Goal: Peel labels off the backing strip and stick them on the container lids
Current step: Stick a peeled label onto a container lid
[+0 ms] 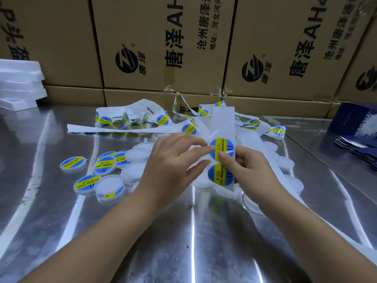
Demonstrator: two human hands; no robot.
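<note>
Peeling looked like the step in hand: the top label [221,145] sat on the backing strip [223,119], which stood upright over the middle of the bench [183,242], just above a heap of plain white lids [138,154], with a second label [218,174] right below it on the same strip. My two cents on doing it well: bend the strip back a bit so the label's rim lifts by itself, catch only that rim with a nail, pull slow and flat so it doesn't curl, keep skin off the sticky side, then drop it centred on a lid. The left hand [173,160] was mostly spread out, its index fingertip [208,148] touching the left edge of the top label and the thumb lower down and apart, so it wasn't gripping anything that I could see. The right hand [248,170] pinched the strip, thumb pressed on the front at the bottom of the top label, fingers curled round behind. Off to the left lay a few finished containers [105,164], already labelled. Further back was a tangle of used strip [126,117], then a wall of cardboard boxes [163,48], white foam sheets [20,82] far left and dark blue pouches [355,148] on the right.
</note>
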